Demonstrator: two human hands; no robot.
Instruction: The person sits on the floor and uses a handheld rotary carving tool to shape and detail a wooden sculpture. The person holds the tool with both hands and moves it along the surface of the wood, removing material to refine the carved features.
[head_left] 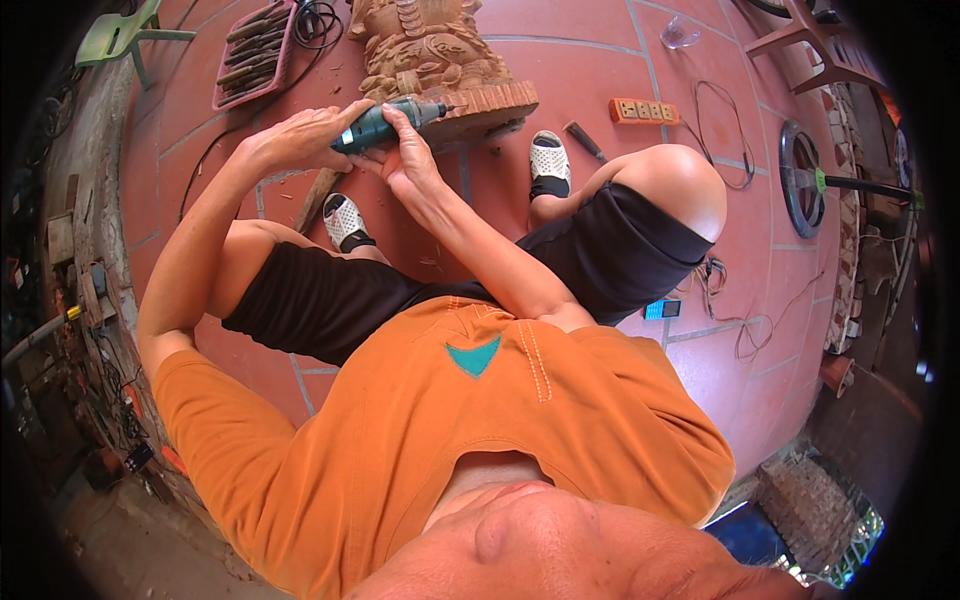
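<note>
A teal rotary grinder is held between both hands, its slim bit pointing right. My left hand is wrapped over the rear of its body. My right hand grips the tool from below and nearer the front, thumb along its side. Just beyond stands a carved wooden statue with a rough, thick base. The bit's tip is at the near edge of that base; whether it touches the wood I cannot tell. Parts of the fingers are hidden behind the tool.
A pink basket of chisels lies far left, with a dark cable beside it. To the right are a dark-handled tool, an orange power strip, a fan and a phone. Loose cords cross the tiles.
</note>
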